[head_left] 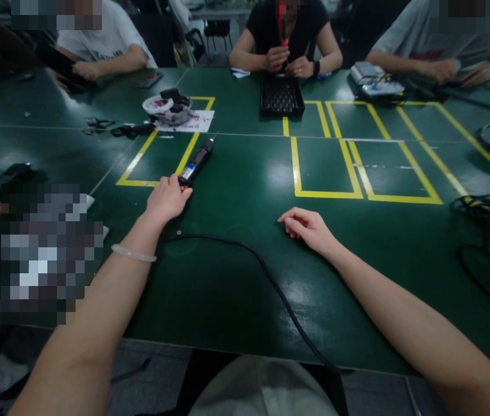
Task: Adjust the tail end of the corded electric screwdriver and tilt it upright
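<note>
Electric screwdriver (200, 159): one, on the green table (236, 190), just right of a yellow tape outline (136, 184), tip pointing away. Left hand (167, 199): fingers closed round its rear end. Right hand (308, 229): loosely part-open, apparently empty, at the table. Step — apparently gripping; lifting would call for a firm hold and slack cable (266, 271).

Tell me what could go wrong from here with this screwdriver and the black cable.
The black cable runs over the near edge of the green table by the lap, so a leg might snag it. The left hand is only at the rear end of the electric screwdriver, so a bump could swing its exposed tip.
</note>
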A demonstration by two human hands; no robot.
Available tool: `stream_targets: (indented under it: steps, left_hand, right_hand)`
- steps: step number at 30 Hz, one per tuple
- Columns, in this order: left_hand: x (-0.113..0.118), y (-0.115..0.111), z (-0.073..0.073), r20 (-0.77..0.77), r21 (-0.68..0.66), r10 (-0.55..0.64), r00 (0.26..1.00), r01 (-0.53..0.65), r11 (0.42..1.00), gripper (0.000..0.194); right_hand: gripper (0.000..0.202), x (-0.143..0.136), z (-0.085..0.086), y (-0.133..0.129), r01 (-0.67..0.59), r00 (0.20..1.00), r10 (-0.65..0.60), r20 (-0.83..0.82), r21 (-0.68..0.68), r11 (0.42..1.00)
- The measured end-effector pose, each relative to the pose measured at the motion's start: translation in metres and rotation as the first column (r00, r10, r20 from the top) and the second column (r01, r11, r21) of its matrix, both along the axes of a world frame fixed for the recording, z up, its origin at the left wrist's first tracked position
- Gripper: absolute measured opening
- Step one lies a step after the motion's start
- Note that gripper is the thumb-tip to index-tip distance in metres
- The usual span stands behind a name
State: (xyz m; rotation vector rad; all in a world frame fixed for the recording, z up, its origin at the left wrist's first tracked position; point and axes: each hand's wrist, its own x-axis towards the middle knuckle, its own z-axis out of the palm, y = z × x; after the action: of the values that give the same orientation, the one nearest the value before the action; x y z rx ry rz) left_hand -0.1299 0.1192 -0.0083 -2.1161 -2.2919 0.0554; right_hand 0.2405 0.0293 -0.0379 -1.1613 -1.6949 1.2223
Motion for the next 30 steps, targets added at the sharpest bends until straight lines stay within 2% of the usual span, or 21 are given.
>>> stream_targets:
  steps: [4, 8, 13, 22, 30]
  left_hand:
    - [-0.034, 0.017, 0.000, 0.001, 0.018, 0.114, 0.994, -0.113, 0.993, 0.056]
    - [-0.052, 0.028, 0.001, 0.047, 0.007, 0.188, 0.981, -0.189, 0.982, 0.056]
    - [-0.052, 0.029, 0.000, 0.055, 0.019, 0.204, 0.977, -0.206, 0.978, 0.060]
    - [-0.051, 0.022, -0.003, -0.001, 0.058, 0.139, 0.990, -0.139, 0.989, 0.059]
    - [-0.048, 0.012, 0.003, -0.057, 0.078, 0.089, 0.994, -0.085, 0.993, 0.067]
  right_hand:
    - [0.026, 0.000, -0.001, 0.000, -0.008, 1.000, 0.008, 0.009, 0.007, 1.000]
    - [0.027, 0.000, -0.001, 0.001, -0.014, 1.000, 0.014, 0.014, 0.003, 1.000]
    - [0.028, -0.001, 0.000, 0.000, -0.016, 1.000, 0.016, 0.016, 0.004, 1.000]
    - [0.026, -0.001, 0.001, 0.000, -0.017, 1.000, 0.016, 0.021, 0.003, 1.000]
    - [0.025, -0.001, -0.001, 0.000, -0.016, 1.000, 0.016, 0.011, -0.003, 1.000]
